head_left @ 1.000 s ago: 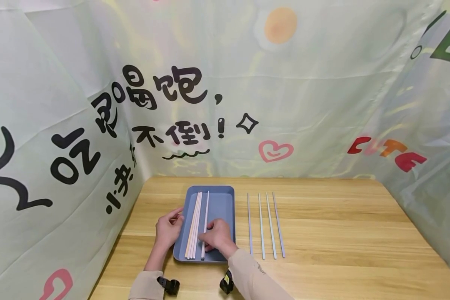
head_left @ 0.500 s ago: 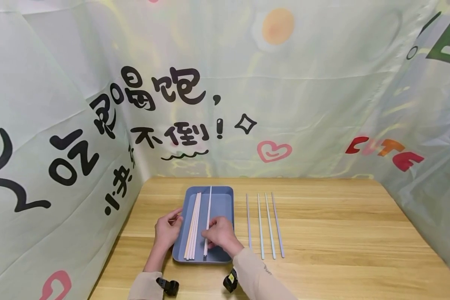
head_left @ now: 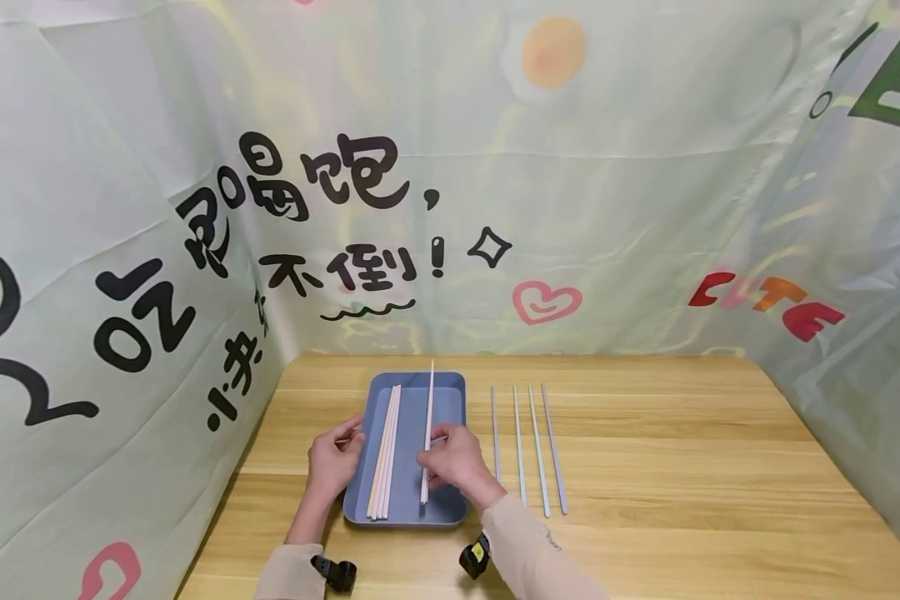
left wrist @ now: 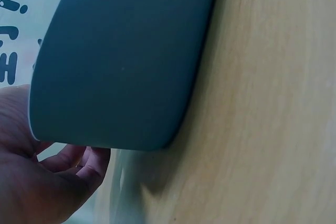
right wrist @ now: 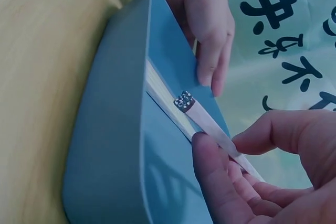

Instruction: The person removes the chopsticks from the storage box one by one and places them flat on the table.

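My right hand [head_left: 459, 458] pinches a pale pink chopstick [head_left: 429, 408] between thumb and fingers above the right half of the blue tray [head_left: 450, 400]. In the right wrist view, the chopstick's near end [right wrist: 184, 101] is dark and speckled. Several pale pink chopsticks [head_left: 384, 467] lie side by side along the tray's left part. My left hand [head_left: 335, 457] holds the tray's left rim, the thumb on the inner side and fingers outside it. From the left wrist, the tray's outer wall [left wrist: 115, 66] fills much of the view, with the fingers partly hidden.
On the wooden table [head_left: 667, 467], right of the tray, several chopsticks lie apart, roughly parallel: light blue ones [head_left: 537, 450] between purple ones [head_left: 553, 450]. My right forearm covers the near end of the leftmost. A printed cloth [head_left: 630, 250] encloses the table's back and sides.
My right hand has lifted the pale pink chopstick and moved it to the right, away from the others in the tray. My left hand stays at the tray's rim.
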The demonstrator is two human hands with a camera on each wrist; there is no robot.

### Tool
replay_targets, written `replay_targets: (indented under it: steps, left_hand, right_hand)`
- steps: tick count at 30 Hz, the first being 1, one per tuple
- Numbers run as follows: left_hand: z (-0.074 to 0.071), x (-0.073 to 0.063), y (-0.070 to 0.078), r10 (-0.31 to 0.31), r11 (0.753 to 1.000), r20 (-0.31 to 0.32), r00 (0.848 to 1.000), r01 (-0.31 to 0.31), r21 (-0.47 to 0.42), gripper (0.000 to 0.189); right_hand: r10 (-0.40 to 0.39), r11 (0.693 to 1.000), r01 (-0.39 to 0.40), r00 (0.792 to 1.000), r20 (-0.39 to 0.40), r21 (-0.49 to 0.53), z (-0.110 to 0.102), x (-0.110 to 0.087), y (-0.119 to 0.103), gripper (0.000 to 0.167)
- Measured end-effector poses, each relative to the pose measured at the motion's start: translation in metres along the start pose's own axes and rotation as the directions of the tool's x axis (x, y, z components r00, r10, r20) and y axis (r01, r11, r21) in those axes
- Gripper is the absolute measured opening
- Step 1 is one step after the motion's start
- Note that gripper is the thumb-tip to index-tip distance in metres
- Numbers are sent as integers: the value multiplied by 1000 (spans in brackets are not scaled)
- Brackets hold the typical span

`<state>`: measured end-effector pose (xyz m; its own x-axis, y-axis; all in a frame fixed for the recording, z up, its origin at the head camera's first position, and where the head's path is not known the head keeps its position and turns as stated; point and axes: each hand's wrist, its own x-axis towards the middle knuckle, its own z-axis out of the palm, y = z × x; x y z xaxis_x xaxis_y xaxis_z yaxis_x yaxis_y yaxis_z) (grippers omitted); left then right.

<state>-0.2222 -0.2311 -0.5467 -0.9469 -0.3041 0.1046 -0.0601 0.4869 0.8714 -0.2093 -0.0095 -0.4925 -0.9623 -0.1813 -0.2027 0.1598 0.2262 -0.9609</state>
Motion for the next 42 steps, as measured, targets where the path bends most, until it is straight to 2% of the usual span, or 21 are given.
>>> replay_targets:
  steps: [11,17,32,42]
  left_hand:
    - [-1,-1,1,-4,1000,0,1000,4,4,34]
    - [-2,-1,0,-4,1000,-3,1000,4,0,34]
    - [-1,-2,0,-5,1000,6,1000,5,2,34]
    - [-1,0,-1,17,1000,-18,1000,-17,-11,33]
  right_hand:
    - [-15,999,14,1000,-21,-39,-23,-2,-1,55]
    - [-2,1000,2,999,-47,-13,-37,-4,-1,66]
    - [32,999,-29,992,-123,27,-77,-13,9,67]
    - [66,998,-62,986,-152,31,-111,-21,19,69]
